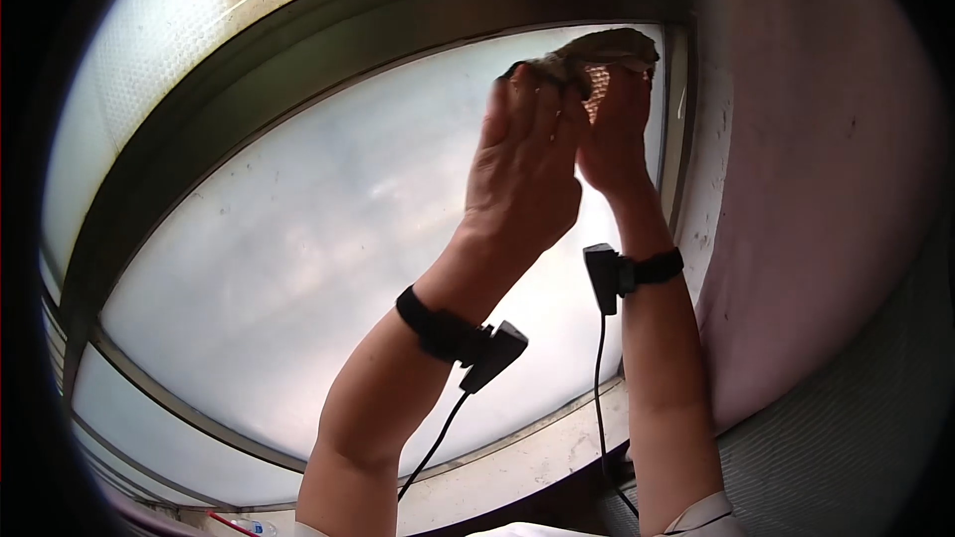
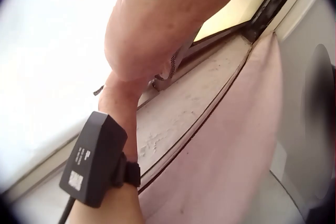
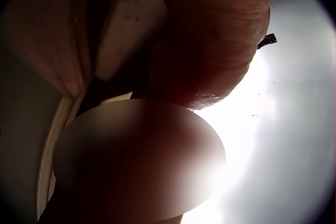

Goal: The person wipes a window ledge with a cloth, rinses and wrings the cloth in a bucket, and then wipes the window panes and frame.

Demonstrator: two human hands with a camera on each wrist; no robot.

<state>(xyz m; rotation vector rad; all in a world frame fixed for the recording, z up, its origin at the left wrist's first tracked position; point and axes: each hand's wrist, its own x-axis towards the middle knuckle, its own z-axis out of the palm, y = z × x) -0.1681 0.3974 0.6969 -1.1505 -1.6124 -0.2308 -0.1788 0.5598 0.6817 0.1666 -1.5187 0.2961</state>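
Note:
In the head view, my left hand [image 1: 527,154] lies with its fingers straight on a crumpled greyish-brown cloth [image 1: 615,43] against the upper right corner of a frosted window pane [image 1: 298,239]. Close beside it, my right hand [image 1: 619,124] reaches up onto the same cloth, its fingers extended and their tips hidden by a fold. A mesh-like patch of cloth shows between the hands. The left wrist view has the heel of my left hand [image 2: 157,24] large in front. A dark cloth end [image 3: 267,40] pokes out past my right hand [image 3: 215,35] in the right wrist view.
A dark frame [image 1: 348,50] borders the pane above, and a pale worn sill [image 1: 537,452] runs below. Pink fabric [image 1: 826,159] hangs along the right side. Black wrist cameras [image 1: 494,358] with cables are strapped to both forearms.

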